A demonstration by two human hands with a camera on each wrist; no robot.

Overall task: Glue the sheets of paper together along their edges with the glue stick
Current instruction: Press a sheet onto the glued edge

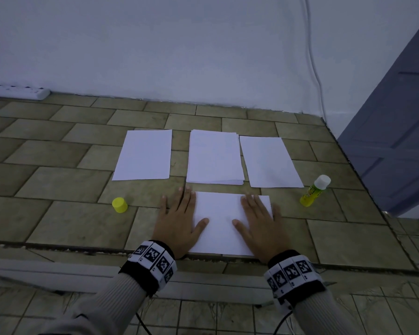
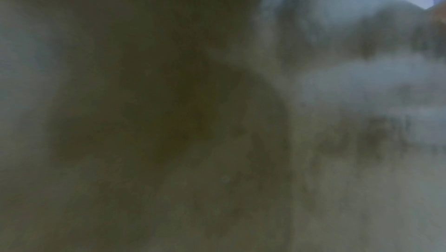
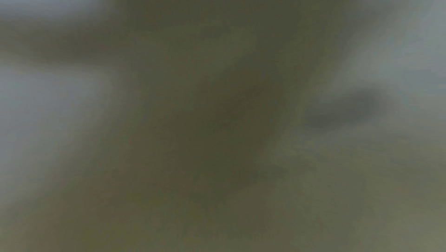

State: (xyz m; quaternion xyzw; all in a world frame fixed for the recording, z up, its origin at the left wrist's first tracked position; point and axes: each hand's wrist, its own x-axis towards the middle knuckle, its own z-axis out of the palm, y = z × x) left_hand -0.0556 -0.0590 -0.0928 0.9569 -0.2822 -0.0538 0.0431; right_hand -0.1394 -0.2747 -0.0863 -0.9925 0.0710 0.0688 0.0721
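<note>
A white sheet of paper point(image 1: 221, 222) lies on the tiled floor close to me. My left hand point(image 1: 179, 216) lies flat on its left edge, fingers straight, thumb on the paper. My right hand point(image 1: 259, 218) presses flat on its right side. Behind it lie a single sheet point(image 1: 144, 154) at left, a stack of sheets point(image 1: 214, 157) in the middle and another sheet point(image 1: 270, 162) at right. The yellow glue stick point(image 1: 315, 191) with a white end lies on the floor to the right. Its yellow cap point(image 1: 119, 205) stands to the left. Both wrist views are dark blurs.
A white wall rises behind the papers, with a white power strip point(image 1: 17, 91) along its foot at far left and a cable point(image 1: 315, 59) running down at right. A blue-grey door point(image 1: 392, 141) stands at the right edge. A step edge point(image 1: 82, 250) crosses near my wrists.
</note>
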